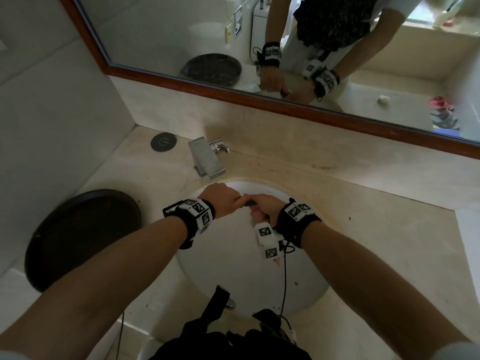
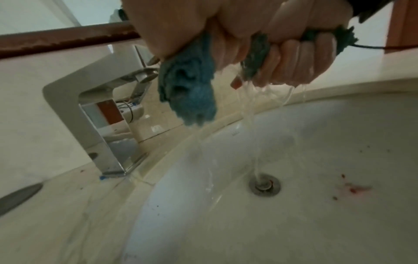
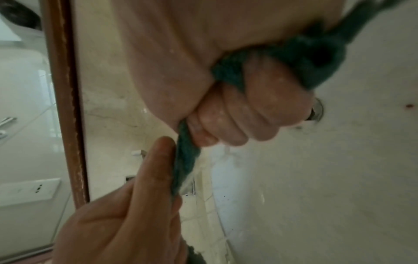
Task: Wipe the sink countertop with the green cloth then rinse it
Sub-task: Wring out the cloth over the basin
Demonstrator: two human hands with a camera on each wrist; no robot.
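Observation:
Both hands hold the twisted green cloth (image 1: 250, 203) over the white sink basin (image 1: 233, 276), just in front of the faucet (image 1: 207, 157). My left hand (image 1: 223, 201) grips one end, and a wad of cloth (image 2: 190, 89) hangs below it. My right hand (image 1: 265, 206) is a tight fist round the other end of the cloth (image 3: 305, 59). Water (image 2: 255, 142) streams from under the right hand's fingers (image 2: 294, 59) down to the drain (image 2: 264, 185). In the right wrist view the left hand (image 3: 135, 205) lies along the twisted strand. The beige countertop (image 1: 363, 216) surrounds the basin.
A dark round tray (image 1: 83, 237) sits on the counter to the left. A black round cap (image 1: 163, 142) lies in the back left corner. The wood-framed mirror (image 1: 285, 100) runs along the back wall. Red specks (image 2: 353, 189) mark the basin.

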